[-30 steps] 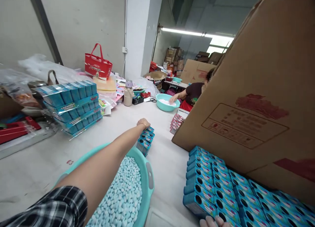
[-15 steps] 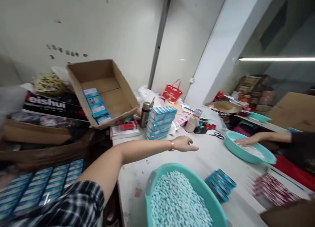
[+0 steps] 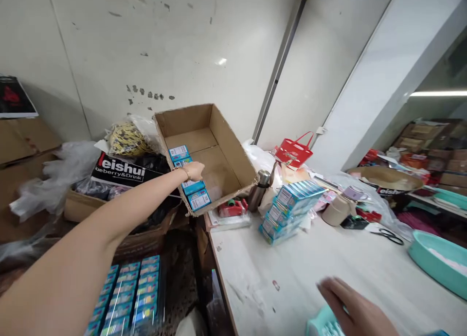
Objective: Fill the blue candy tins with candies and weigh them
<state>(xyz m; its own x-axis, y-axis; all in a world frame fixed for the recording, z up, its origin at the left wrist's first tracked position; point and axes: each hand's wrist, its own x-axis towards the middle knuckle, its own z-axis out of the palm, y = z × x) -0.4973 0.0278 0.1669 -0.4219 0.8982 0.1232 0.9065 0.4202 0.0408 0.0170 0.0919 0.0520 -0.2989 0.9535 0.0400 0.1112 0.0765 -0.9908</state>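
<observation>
My left hand (image 3: 194, 171) reaches into a tilted cardboard carton (image 3: 235, 156). Its fingers look curled closed over the small blue printed boxes (image 3: 199, 200) stacked along the carton's left side. Whatever those fingers hold, if anything, is hidden. A bracelet circles the left wrist. At the lower right, my right hand (image 3: 359, 307) hovers with fingers stretched out, somewhat blurred and with nothing seen in it. Below it, the handled edge of a turquoise basin (image 3: 314, 322) pokes into view, with pale blue pieces inside.
A leaning stack of blue boxes (image 3: 288, 212) stands on the white table (image 3: 251, 273) beside a steel flask (image 3: 260, 190). Scissors (image 3: 388, 236) and another turquoise basin (image 3: 438, 263) lie to the right. Rows of blue boxes (image 3: 124, 297) sit below the table's left edge.
My left hand has moved from over the table into the carton. My view has swung left and up, so the near basin is mostly out of frame. My right hand has appeared.
</observation>
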